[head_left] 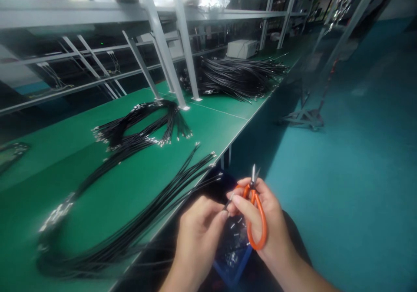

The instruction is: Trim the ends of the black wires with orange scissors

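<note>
Between its thumb and forefinger, my left hand pinches a thin black cable close to its end. Orange-handled scissors rest in my right hand, their short blades pointing up and slightly parted. The right thumb and forefinger also meet at the pale tip of that cable, so both hands almost touch. A bundle of black cables with metal ends curves along the table edge, left of my hands. Below them sits a blue bin with small clear and whitish pieces inside.
On the green table lie a looped cable bundle and, farther back, a large pile of black cables. A white box stands behind the pile. Metal shelf posts rise from the table. A wheeled stand is on the floor.
</note>
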`<control>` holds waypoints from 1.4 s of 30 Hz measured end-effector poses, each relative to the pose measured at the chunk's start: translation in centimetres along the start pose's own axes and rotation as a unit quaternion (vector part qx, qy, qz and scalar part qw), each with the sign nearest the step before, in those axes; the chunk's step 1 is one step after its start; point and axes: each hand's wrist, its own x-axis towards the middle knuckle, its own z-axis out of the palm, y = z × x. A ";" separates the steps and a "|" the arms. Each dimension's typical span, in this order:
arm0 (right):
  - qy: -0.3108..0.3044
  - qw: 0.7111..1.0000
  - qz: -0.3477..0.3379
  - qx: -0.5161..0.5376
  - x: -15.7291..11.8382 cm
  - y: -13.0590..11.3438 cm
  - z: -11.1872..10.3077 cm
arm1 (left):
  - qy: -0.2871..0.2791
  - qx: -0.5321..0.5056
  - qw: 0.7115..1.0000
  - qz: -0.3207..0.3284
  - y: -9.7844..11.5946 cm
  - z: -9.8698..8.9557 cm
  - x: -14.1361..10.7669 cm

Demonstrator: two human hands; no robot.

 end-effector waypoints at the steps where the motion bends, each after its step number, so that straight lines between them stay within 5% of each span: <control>1: -0.003 1.000 0.004 0.007 0.0 0.0 0.0 | 0.002 0.006 1.000 0.001 0.0 0.0 -0.1; 8: -0.023 0.993 0.074 0.089 0.0 0.5 -0.4 | 0.011 0.009 1.000 0.019 -0.7 0.5 -0.7; 13: -0.015 0.988 0.103 0.111 -0.1 0.9 -0.1 | -0.008 -0.124 0.992 -0.038 -0.7 0.5 -0.6; 33: -0.006 0.988 0.103 0.111 -0.9 1.9 1.6 | 0.088 -0.312 0.942 -0.088 -0.8 0.7 0.2; 42: -0.008 0.987 0.106 0.121 -0.4 2.0 1.3 | 0.049 -0.376 0.921 -0.092 -1.0 0.8 0.5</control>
